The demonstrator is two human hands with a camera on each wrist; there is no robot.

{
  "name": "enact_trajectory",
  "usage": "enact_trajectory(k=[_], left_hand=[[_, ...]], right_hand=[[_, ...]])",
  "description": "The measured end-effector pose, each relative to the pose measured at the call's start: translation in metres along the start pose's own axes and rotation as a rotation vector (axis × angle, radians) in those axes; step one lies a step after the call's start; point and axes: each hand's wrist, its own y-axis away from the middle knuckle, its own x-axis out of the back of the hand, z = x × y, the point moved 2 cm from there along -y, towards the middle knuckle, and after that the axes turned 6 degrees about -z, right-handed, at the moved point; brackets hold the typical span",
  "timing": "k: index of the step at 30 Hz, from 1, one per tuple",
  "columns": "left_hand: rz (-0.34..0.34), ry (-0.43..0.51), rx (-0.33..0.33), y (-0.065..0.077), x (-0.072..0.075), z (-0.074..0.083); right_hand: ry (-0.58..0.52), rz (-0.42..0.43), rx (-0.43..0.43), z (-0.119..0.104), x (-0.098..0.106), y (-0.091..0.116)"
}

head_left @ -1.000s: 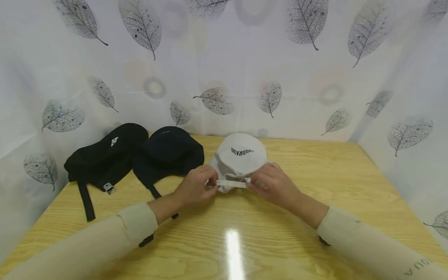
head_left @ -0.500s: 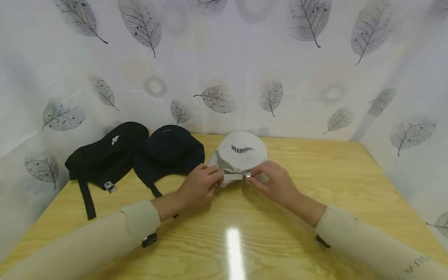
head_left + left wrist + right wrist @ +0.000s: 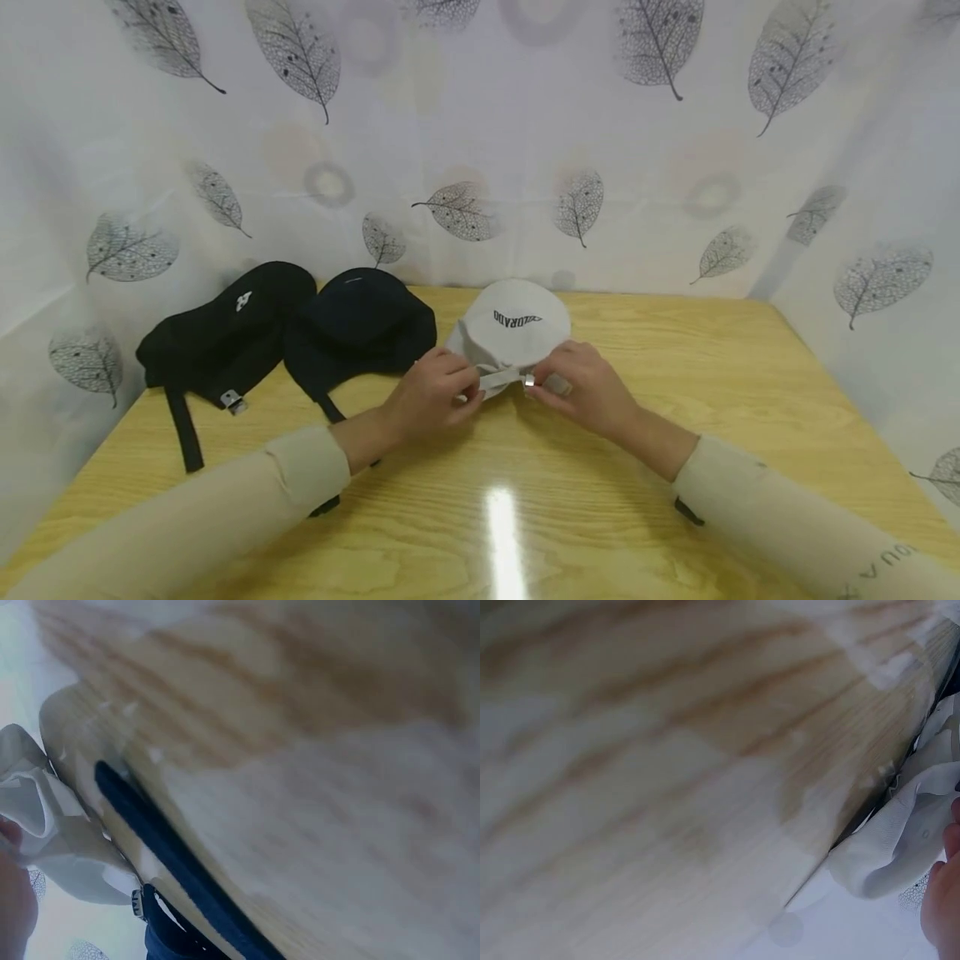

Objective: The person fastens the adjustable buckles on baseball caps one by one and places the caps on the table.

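A white cap [image 3: 517, 325] with dark lettering lies on the table, its back strap [image 3: 501, 379] toward me. My left hand [image 3: 433, 392] pinches the strap on the left side. At the strap's other end, my right hand [image 3: 588, 387] pinches a small silver buckle [image 3: 528, 381] between thumb and fingers. In the left wrist view the cap [image 3: 75, 859] appears at the left edge, with part of my left hand [image 3: 13, 907] beside it. The right wrist view catches the cap [image 3: 885, 855] and some fingers of my right hand [image 3: 946, 892] at its right edge.
Left of the white cap lie a navy cap [image 3: 363, 321] and a black cap [image 3: 225, 333], side by side, each with a loose strap hanging toward me. The wooden table [image 3: 675, 358] meets a leaf-patterned curtain [image 3: 495, 125] at the back and sides.
My left hand has shifted right along the strap, closer to the buckle. The strap now slants up toward the buckle, while my right hand keeps nearly the same place.
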Motion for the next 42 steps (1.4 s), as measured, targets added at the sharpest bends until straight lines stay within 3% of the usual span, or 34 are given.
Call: enact_trajectory(k=[5, 9, 15, 26, 33, 37, 42], left_hand=[[0.013, -0.017, -0.058, 0.001, -0.002, 0.001], [0.011, -0.021, -0.032, 0.001, -0.003, 0.0], [0.031, -0.023, -0.016, -0.001, 0.0, 0.001], [0.033, -0.028, -0.011, -0.002, 0.0, 0.0], [0.034, -0.039, -0.003, -0.002, 0.002, -0.001], [0.048, -0.056, 0.003, 0.0, 0.002, -0.002], [0.035, -0.076, 0.03, 0.001, 0.001, -0.004]], right_hand=[[0.012, 0.016, 0.041, 0.0, -0.002, 0.003], [0.016, 0.048, 0.075, 0.0, -0.004, 0.003], [-0.005, 0.053, 0.053, -0.001, -0.003, 0.003], [0.162, 0.122, 0.18, -0.005, 0.0, 0.003], [0.214, 0.13, 0.234, -0.008, -0.001, 0.002], [0.218, 0.127, 0.216, -0.011, -0.002, -0.001], [0.187, 0.115, 0.087, -0.015, -0.003, -0.005]])
